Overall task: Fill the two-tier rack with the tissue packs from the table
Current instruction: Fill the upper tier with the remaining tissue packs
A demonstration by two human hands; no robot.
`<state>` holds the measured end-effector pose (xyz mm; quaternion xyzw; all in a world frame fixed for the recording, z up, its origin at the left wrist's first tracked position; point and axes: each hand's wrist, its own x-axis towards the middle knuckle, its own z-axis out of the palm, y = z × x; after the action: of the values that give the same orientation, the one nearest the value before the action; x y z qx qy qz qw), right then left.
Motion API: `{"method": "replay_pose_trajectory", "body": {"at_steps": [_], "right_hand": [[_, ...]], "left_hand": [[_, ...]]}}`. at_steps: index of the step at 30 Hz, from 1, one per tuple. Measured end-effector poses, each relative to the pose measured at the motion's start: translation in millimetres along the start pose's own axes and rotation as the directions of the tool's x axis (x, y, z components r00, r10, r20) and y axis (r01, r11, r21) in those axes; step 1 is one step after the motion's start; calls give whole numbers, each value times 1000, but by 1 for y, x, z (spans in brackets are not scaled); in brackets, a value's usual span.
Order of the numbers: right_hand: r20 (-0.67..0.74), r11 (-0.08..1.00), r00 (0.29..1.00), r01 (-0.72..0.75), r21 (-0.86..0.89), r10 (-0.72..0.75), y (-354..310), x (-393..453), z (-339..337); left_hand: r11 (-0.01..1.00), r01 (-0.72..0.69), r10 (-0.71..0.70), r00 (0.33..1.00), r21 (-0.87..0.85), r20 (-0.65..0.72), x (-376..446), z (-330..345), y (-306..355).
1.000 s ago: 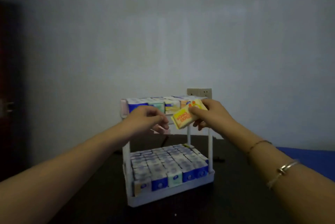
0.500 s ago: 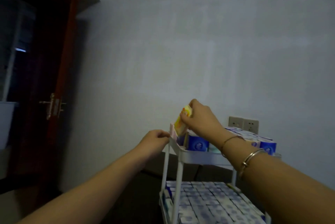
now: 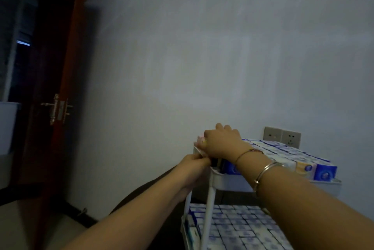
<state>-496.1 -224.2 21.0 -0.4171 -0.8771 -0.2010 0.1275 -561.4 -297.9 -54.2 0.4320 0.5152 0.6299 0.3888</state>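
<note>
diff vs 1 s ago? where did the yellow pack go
The right hand carried the yellow tissue pack from in front of the rack to the top tier's left end and pushed it down; it is now hidden under the hand. The left hand stayed on that tier's left edge. The lower tier is full as before.

It was a plain room in a home, dimly lit. A dark wooden door (image 3: 60,88) with a metal lever handle (image 3: 57,108) stood on the left, a bare pale wall (image 3: 202,47) ran behind, and 2 wall sockets (image 3: 282,136) sat low at the far right, near a white rack (image 3: 228,183) of tissue packs (image 3: 283,154).
</note>
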Motion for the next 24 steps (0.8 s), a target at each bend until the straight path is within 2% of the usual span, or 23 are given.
{"method": "replay_pose_trajectory", "body": {"at_steps": [2,4,6,8,12,14,24], "right_hand": [[38,980,998,-54,193,48,7,1,-3],[-58,926,995,-56,373,83,23,0,-5],[-175,898,976,-43,438,133,48,-10,-7],[-178,907,974,-52,418,138,73,-28,-6],[-1,899,998,-53,434,59,105,-66,4],[37,899,999,-49,436,37,111,-74,7],[94,923,976,-218,318,198,175,-108,10]], "left_hand": [[998,6,-4,1000,-68,30,-3,2,-2],[992,-5,9,999,-129,32,-5,4,-2],[990,-32,36,999,-135,28,-6,7,0],[992,-51,53,998,-115,16,-4,11,0],[992,-53,55,998,-111,20,-2,24,2],[991,-43,51,997,-123,60,-1,29,3],[989,34,6,961,-141,277,28,114,-14]]}}
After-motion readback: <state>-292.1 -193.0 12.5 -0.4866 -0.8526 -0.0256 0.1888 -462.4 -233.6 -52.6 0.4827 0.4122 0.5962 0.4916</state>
